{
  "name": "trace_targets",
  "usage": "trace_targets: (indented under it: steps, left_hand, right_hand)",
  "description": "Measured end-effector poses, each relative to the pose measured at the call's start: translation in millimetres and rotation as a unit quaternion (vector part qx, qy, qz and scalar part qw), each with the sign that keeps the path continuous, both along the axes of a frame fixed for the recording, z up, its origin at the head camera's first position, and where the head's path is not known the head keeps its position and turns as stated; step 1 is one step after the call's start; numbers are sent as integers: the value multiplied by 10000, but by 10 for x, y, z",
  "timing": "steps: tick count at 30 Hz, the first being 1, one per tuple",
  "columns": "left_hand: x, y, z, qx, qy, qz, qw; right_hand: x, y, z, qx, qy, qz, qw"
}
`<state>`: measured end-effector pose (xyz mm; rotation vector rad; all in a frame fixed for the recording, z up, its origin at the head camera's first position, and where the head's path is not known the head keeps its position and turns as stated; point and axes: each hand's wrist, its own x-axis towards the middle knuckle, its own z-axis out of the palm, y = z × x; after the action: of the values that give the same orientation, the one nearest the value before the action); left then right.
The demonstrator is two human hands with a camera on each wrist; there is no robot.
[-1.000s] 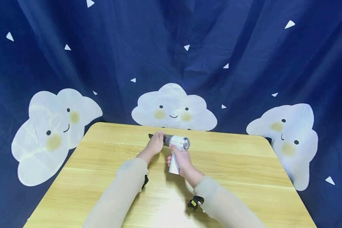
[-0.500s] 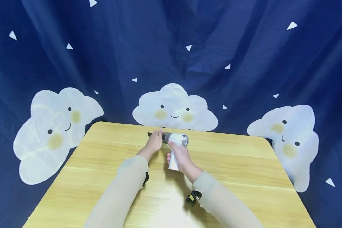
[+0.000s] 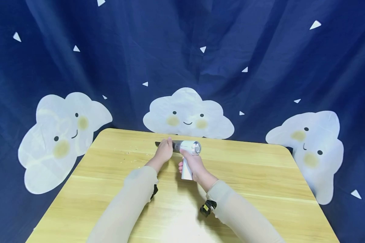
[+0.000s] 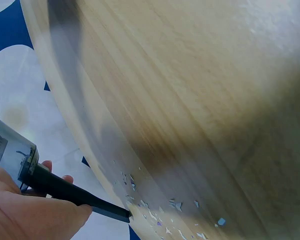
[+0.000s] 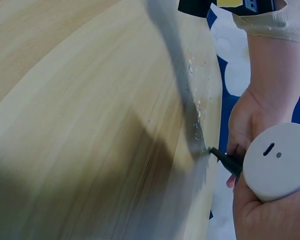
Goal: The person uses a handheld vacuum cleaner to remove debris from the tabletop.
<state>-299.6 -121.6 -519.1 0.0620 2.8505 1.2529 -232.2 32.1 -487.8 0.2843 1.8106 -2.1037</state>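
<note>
A white handheld vacuum cleaner (image 3: 187, 147) with a see-through front part is held over the far part of the table. Its handle is in my right hand (image 3: 195, 166), fingers wrapped around it; the round handle base (image 5: 270, 172) faces the right wrist view. Around the front end, where the black nozzle (image 4: 107, 208) begins, my left hand (image 3: 163, 151) grips with thumb and fingers. The nozzle slants down to the left, its tip right at small pale scraps (image 4: 176, 205) scattered on the tabletop. Part of the nozzle is hidden behind my left hand in the head view.
The wooden table (image 3: 255, 182) has rounded far corners, with its back edge close beyond the nozzle. A dark blue curtain (image 3: 124, 67) with smiling clouds hangs behind. A black wrist device (image 3: 207, 208) hangs under the right sleeve.
Both hands have shifted the vacuum cleaner slightly left along the far side of the table, its nozzle tip moving nearer the scraps. Both grips stay the same.
</note>
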Motion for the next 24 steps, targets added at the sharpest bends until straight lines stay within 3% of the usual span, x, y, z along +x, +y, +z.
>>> trace_targets:
  steps: [8,24]
  left_hand:
    - [52,25,-8,-76,142,150,9998]
    - [280,407,44,37,571,903,9943]
  right_hand:
    - [-9,94,30,70,93,275,9996]
    - [-34,505,215,748,-18,959,9926]
